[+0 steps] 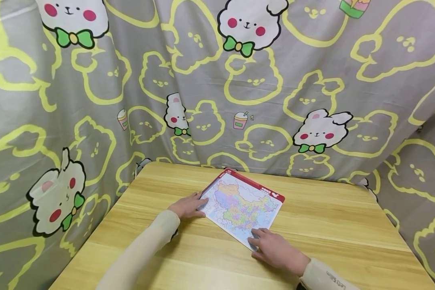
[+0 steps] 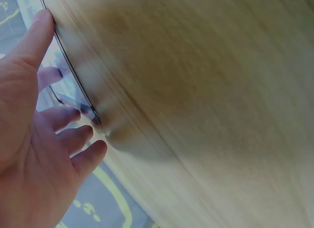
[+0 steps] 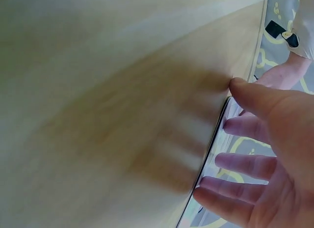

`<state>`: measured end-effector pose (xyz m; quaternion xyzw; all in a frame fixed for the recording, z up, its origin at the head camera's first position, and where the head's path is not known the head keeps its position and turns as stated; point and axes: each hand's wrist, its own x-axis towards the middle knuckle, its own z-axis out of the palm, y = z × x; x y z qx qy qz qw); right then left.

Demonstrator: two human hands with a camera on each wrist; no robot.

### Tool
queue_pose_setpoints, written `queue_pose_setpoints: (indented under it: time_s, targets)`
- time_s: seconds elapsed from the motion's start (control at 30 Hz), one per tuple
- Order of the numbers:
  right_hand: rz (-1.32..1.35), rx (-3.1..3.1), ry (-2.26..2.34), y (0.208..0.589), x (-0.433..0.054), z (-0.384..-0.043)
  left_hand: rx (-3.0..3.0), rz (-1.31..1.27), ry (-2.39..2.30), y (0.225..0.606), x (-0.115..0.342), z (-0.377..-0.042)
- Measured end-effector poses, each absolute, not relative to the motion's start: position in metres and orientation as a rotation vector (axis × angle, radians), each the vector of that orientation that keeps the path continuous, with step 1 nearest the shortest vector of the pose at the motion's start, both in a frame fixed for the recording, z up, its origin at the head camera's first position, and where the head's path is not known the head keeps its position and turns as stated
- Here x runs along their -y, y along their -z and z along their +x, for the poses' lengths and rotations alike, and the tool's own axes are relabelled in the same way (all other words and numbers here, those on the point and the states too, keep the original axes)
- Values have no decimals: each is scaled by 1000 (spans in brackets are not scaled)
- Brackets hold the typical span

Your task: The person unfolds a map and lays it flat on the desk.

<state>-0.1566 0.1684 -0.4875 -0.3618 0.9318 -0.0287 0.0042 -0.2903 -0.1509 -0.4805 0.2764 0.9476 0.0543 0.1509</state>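
A flat map sheet with a red top band lies at an angle on the wooden table. It shows a coloured map of China. At its left corner, my left hand rests with fingers on the surface. In the left wrist view, the thumb of that hand lies along the dark edge of the sheet. My right hand touches the near right corner, fingers spread over it. The right wrist view shows this hand with its fingers extended over the glossy sheet and the thumb near its corner.
The light wooden table runs beneath both forearms. A grey curtain printed with white rabbits and yellow outlines hangs behind it and along both sides.
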Motion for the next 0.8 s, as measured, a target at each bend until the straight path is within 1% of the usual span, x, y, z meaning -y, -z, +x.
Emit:
queue_pose_setpoints:
  time_s: [0.4,0.8]
  targets:
    - [-1124,-2922,154,493,-172,-163,-2711,782,-93,482,150,-291]
    - [-1126,-2946,205,495,-181,-165,-2726,802,-50,481,149,-282]
